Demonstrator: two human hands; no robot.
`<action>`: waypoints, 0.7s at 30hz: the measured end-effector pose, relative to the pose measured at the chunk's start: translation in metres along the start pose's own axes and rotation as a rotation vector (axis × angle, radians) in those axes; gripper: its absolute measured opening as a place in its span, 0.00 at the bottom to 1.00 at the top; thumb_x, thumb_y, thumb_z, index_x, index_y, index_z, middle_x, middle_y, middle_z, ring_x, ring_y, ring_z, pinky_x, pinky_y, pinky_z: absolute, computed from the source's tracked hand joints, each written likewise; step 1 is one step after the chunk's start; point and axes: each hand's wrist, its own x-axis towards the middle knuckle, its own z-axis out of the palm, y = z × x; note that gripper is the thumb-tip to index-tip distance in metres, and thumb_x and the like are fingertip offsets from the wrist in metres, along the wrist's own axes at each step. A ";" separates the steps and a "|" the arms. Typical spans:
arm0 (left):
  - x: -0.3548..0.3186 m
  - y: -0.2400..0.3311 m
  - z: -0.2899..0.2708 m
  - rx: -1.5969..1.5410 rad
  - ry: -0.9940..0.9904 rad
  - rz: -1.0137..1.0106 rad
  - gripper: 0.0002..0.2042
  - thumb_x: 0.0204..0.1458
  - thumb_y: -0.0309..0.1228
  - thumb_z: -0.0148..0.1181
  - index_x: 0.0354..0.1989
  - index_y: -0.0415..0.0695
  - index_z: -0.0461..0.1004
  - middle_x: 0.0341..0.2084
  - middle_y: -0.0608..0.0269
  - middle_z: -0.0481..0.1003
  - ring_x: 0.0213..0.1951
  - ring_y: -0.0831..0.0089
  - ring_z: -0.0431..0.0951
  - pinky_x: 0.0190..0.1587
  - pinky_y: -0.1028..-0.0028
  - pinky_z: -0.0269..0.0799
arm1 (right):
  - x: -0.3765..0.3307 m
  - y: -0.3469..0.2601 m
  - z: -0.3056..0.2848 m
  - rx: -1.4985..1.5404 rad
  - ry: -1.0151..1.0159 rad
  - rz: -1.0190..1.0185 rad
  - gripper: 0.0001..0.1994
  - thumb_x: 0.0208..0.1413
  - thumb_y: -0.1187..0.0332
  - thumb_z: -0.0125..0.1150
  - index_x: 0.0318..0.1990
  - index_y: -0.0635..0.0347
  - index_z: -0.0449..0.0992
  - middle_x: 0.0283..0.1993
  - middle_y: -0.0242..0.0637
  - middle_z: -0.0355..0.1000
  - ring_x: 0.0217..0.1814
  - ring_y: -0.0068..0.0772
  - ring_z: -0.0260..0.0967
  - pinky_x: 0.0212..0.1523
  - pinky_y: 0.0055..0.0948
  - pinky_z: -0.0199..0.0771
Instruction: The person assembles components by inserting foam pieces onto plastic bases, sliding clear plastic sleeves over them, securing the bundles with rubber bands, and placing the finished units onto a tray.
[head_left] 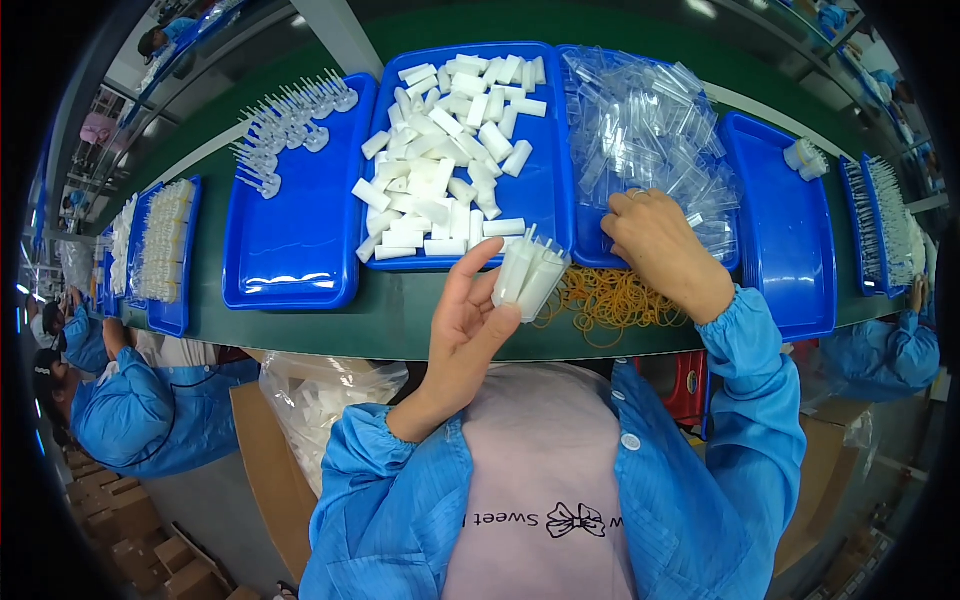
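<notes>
My left hand (pixel 462 315) is closed round a small bundle of white plastic pieces (pixel 530 277) with thin prongs sticking up. It holds them in front of a blue tray (pixel 545 190) heaped with short white blocks (pixel 440 150). To the right, my right hand (pixel 660 240) reaches down into the near part of a second blue tray (pixel 588 215). Its fingers are curled beside a pile of clear plastic sleeves (pixel 640 125); whatever the fingertips grip is hidden. A heap of yellow-brown rubber bands (pixel 615 305) lies between my hands on the green table (pixel 400 310).
A blue tray (pixel 290 240) at left carries white stemmed parts (pixel 290 125) in rows. On the right, a blue tray (pixel 785 240) has a small bundle (pixel 805 158) at its far end. A bag of white parts (pixel 325 400) sits below the edge. Co-workers (pixel 150 400) work on both sides.
</notes>
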 end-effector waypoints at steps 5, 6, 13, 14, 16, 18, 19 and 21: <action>-0.003 -0.001 -0.004 0.110 -0.053 0.053 0.30 0.56 0.25 0.55 0.66 0.41 0.48 0.55 0.50 0.67 0.53 0.70 0.69 0.54 0.72 0.64 | 0.002 0.003 0.008 0.002 -0.010 -0.019 0.08 0.40 0.72 0.66 0.28 0.61 0.73 0.32 0.40 0.67 0.38 0.43 0.68 0.40 0.39 0.67; -0.003 -0.001 -0.005 0.125 -0.056 0.057 0.30 0.56 0.26 0.56 0.65 0.41 0.49 0.55 0.49 0.67 0.53 0.70 0.69 0.54 0.72 0.64 | 0.003 0.002 0.010 -0.039 -0.003 -0.020 0.09 0.39 0.72 0.66 0.28 0.61 0.73 0.32 0.40 0.67 0.38 0.43 0.68 0.39 0.39 0.68; -0.004 -0.005 -0.007 0.232 -0.091 0.112 0.31 0.55 0.28 0.59 0.65 0.41 0.51 0.54 0.49 0.67 0.53 0.68 0.69 0.55 0.71 0.64 | 0.003 0.000 0.004 0.040 0.025 0.015 0.10 0.40 0.72 0.66 0.30 0.61 0.72 0.32 0.40 0.67 0.37 0.45 0.68 0.39 0.40 0.67; -0.004 -0.005 -0.007 0.233 -0.094 0.110 0.31 0.55 0.28 0.59 0.65 0.41 0.51 0.54 0.49 0.67 0.53 0.68 0.69 0.55 0.71 0.64 | 0.002 0.001 0.004 0.050 0.050 0.001 0.10 0.40 0.72 0.66 0.31 0.61 0.72 0.32 0.41 0.68 0.36 0.45 0.68 0.38 0.39 0.68; -0.006 -0.005 -0.008 0.341 -0.098 0.176 0.29 0.54 0.28 0.59 0.63 0.40 0.55 0.54 0.51 0.68 0.52 0.68 0.71 0.54 0.71 0.65 | 0.001 0.002 0.001 0.062 0.077 -0.014 0.10 0.40 0.73 0.66 0.32 0.61 0.72 0.32 0.41 0.69 0.35 0.45 0.69 0.37 0.38 0.69; -0.009 -0.006 -0.010 0.421 -0.078 0.221 0.28 0.53 0.28 0.60 0.62 0.40 0.58 0.54 0.52 0.68 0.51 0.68 0.71 0.53 0.71 0.66 | -0.003 -0.003 -0.015 0.392 0.254 0.119 0.10 0.40 0.74 0.65 0.32 0.65 0.73 0.33 0.39 0.72 0.35 0.38 0.73 0.36 0.33 0.72; -0.010 -0.006 -0.010 0.495 -0.063 0.265 0.27 0.53 0.29 0.61 0.61 0.40 0.60 0.53 0.53 0.69 0.51 0.68 0.72 0.53 0.71 0.66 | -0.007 -0.007 -0.025 0.394 0.251 0.119 0.10 0.40 0.74 0.65 0.32 0.65 0.73 0.33 0.39 0.72 0.35 0.38 0.73 0.36 0.33 0.72; -0.011 -0.008 -0.010 0.499 -0.068 0.270 0.26 0.52 0.29 0.61 0.60 0.40 0.62 0.53 0.54 0.70 0.50 0.67 0.72 0.52 0.70 0.67 | -0.015 -0.021 -0.043 0.786 0.467 0.188 0.12 0.43 0.79 0.59 0.38 0.68 0.73 0.35 0.38 0.74 0.38 0.31 0.75 0.39 0.28 0.74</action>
